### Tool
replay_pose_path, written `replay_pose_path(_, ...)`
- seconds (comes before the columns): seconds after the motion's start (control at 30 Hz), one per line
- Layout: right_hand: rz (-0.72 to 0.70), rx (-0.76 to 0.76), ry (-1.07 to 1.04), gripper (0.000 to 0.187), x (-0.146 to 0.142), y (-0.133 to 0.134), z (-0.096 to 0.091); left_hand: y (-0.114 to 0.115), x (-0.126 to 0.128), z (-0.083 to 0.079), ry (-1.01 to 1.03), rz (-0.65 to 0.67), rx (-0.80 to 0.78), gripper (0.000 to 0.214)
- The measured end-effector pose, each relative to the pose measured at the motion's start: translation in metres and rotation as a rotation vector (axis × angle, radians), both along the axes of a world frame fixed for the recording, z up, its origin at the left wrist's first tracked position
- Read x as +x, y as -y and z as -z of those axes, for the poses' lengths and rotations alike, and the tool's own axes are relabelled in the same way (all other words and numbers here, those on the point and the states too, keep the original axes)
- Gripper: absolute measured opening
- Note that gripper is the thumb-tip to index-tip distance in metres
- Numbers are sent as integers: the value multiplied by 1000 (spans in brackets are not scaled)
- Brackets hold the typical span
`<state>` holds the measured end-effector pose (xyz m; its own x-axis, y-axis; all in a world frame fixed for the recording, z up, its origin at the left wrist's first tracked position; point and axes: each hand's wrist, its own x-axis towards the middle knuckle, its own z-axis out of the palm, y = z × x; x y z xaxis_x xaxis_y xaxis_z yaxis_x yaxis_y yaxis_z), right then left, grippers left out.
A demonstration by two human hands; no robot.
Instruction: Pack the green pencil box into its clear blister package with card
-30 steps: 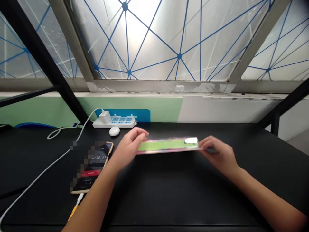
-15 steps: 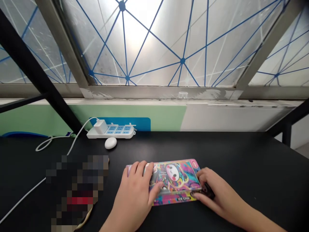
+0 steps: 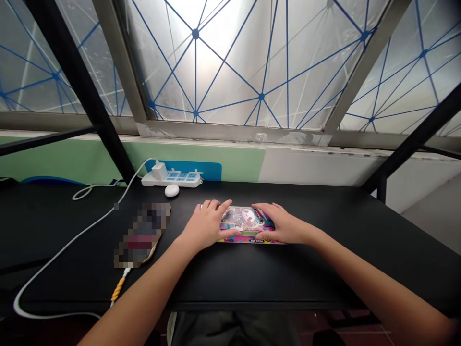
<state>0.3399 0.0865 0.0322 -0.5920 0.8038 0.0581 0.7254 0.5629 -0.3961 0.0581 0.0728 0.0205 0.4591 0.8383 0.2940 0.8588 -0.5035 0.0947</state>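
Note:
A colourful cartoon-printed pencil box lies flat and closed on the black table. My left hand rests on its left end with fingers stretched over the lid and the thumb along the near edge. My right hand lies flat over the right end, fingers spread on the lid. Both hands hide the box's ends.
A phone lies left of the box, plugged into a white cable. A white power strip and a small white oval case sit at the table's back. Black frame bars rise left and right. The table's near edge is close.
The box went from held open on edge to lying closed and flat. Both hands have come to lie on top of the lid, the right one shifting from the end onto it.

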Motion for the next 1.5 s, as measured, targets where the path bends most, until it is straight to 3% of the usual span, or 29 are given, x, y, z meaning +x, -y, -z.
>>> replay_pose_path(0.1,35,-19,70,89,-9,-13,-13,-15,2,-4,-32,26,15,82)
replay_pose_path(0.23,26,138,24,80,-15,-15,-9,-23,-10,-6,29,82,-20,96)
replay_pose_path(0.4,18,383,-52,83,-22,2,3,-28,-33,-7,235,12,84,63)
replay_pose_path(0.5,19,509,-39,85,-26,8,6,-32,-39,-9,239,-49,157,66)
replay_pose_path(0.67,-14,685,-11,86,-27,11,2,-28,-46,-16,282,67,309,76)
replay_pose_path(0.77,68,796,-41,80,-22,12,-6,-22,-44,-17,267,163,425,57)
replay_pose_path(0.93,95,600,132,42,-12,8,-13,-15,-28,-14,95,192,479,39)
replay_pose_path(1.07,81,549,202,33,-15,10,-8,-8,-24,-17,70,182,458,32)
replay_pose_path(1.2,19,582,245,42,-34,16,6,-4,-28,-20,109,168,445,30)
replay_pose_path(1.33,-5,551,272,48,-48,21,15,-6,-26,-19,114,151,256,35)
replay_pose_path(1.5,-58,417,235,66,-39,21,9,-10,-25,-8,63,69,-21,78)
